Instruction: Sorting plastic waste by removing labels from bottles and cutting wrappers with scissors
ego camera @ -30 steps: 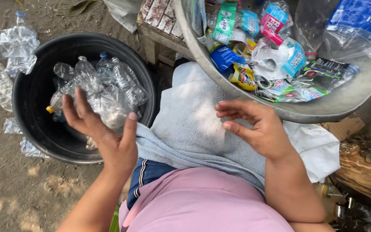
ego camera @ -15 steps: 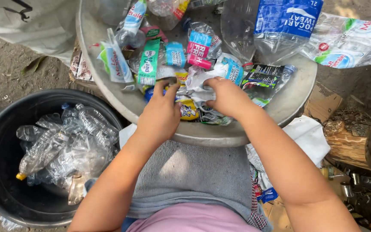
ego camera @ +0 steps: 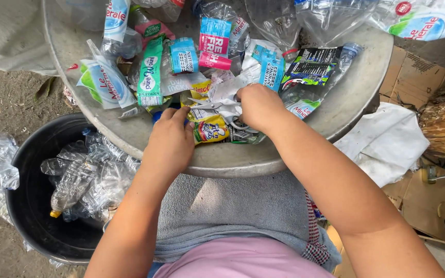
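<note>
- Plastic in every colour: found torn bottle labels (ego camera: 181,56) heaped in a wide metal basin (ego camera: 233,164), at the near edge of which both hands worked.
- Caught the right hand (ego camera: 258,105) closed tight, apparently over the handles of a pair of scissors (ego camera: 207,104), with the blades pointing left across a crumpled white label (ego camera: 227,92).
- Caught the left hand (ego camera: 171,141) open and palm-down, fingertips resting on a yellow wrapper (ego camera: 209,128) just left of the scissors.
- Judged the scissors stiff and fairly light, with sharp points; best taken by the handle loops, now largely hidden under the right fist.
- Judged the labels flimsy, slick and quick to slide or tear; best pinched flat at an edge.
- Showed, down at the near left, a black tub (ego camera: 32,226) on bare ground, part-filled with crushed clear bottles (ego camera: 83,175).
- Showed a grey cloth (ego camera: 233,206) spread over the lap beneath the basin.
- Showed, to the right, a white rag (ego camera: 382,139) lying on flattened cardboard (ego camera: 413,72).
</note>
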